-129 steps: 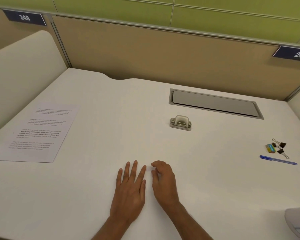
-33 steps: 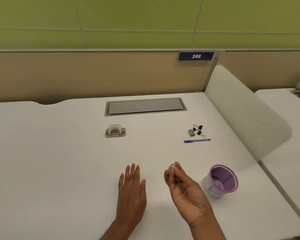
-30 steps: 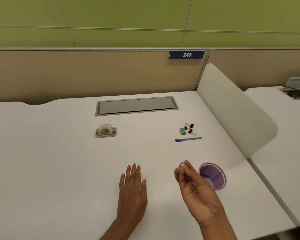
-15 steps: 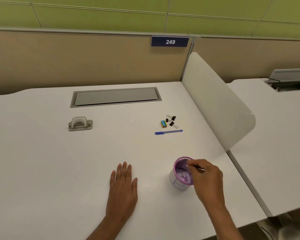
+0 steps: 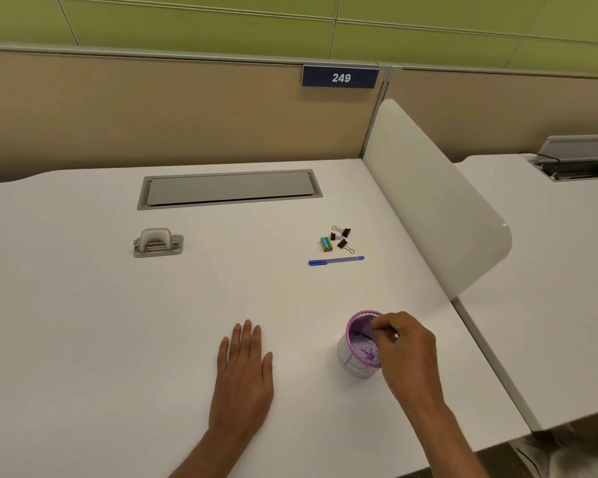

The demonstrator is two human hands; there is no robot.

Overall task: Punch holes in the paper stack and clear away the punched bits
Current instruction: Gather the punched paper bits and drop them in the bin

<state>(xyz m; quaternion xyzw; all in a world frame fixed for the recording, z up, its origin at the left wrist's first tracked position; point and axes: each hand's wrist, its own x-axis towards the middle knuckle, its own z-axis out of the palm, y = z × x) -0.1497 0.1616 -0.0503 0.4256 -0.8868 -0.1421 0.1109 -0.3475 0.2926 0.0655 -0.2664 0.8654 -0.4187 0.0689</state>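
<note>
Rests left hand (image 5: 244,370) flat, palm down, fingers straight together. Holds right hand (image 5: 406,350) knuckles up, fingers curled, tips bunched.

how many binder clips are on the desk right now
3 black clips, bunched just right of the eraser and behind the blue pen: one farthest back, a small one against the eraser, one nearest the pen. They are tiny, so another may be hidden.
</note>
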